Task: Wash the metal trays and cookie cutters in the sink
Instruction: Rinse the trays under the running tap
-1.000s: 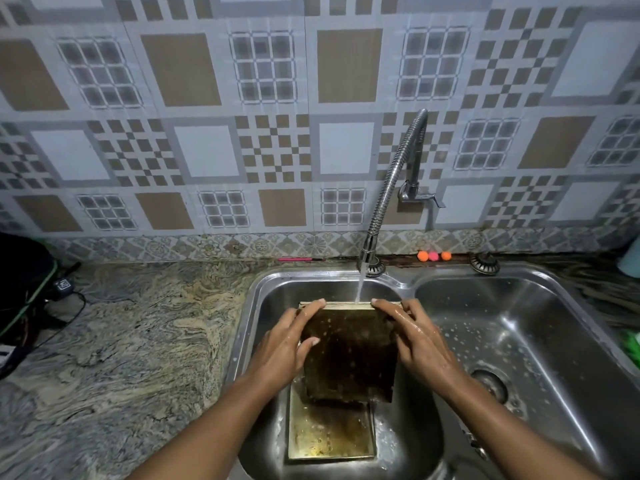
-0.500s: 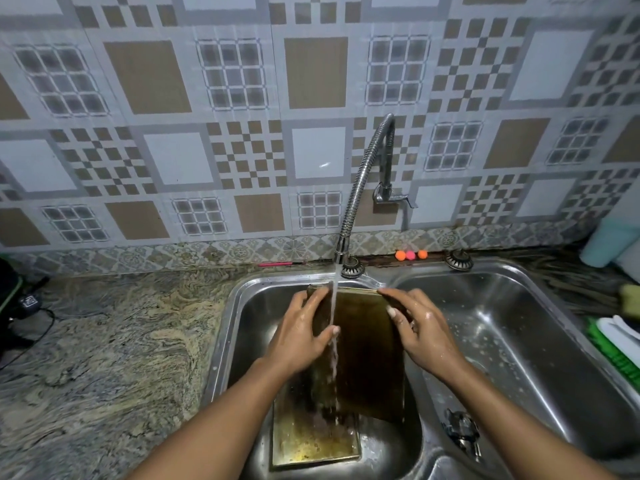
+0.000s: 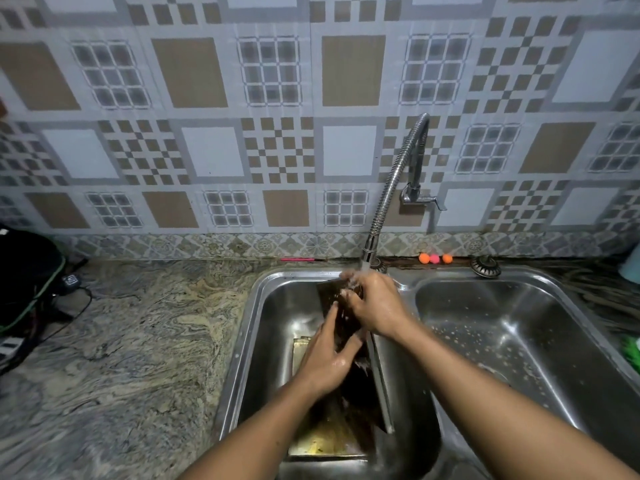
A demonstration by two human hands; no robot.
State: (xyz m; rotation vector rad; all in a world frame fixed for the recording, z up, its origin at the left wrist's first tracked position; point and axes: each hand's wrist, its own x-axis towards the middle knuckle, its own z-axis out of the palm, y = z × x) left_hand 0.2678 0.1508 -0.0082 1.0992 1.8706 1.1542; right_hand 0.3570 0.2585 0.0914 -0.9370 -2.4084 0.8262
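Note:
A dark, stained metal tray (image 3: 360, 386) stands tilted on edge in the left basin of the steel sink (image 3: 242, 341). My right hand (image 3: 375, 306) grips its top end under the running tap (image 3: 391, 188). My left hand (image 3: 327, 358) is pressed flat against the tray's dark face, fingers spread. A second tray (image 3: 325, 441), yellowish and greasy, lies flat on the basin floor under the held one, mostly hidden. No cookie cutters are in view.
The right basin (image 3: 512, 341) is wet and speckled. A drain plug (image 3: 485, 266) and small orange and pink balls (image 3: 434, 258) sit on the back ledge. Marbled counter (image 3: 121, 341) spreads left, with a black bag and cables (image 3: 27, 278) at its edge.
The tray has been turned from facing me to edge-on. My right hand moved to its top under the stream, and my left hand slid down onto its face. The camera shifted left.

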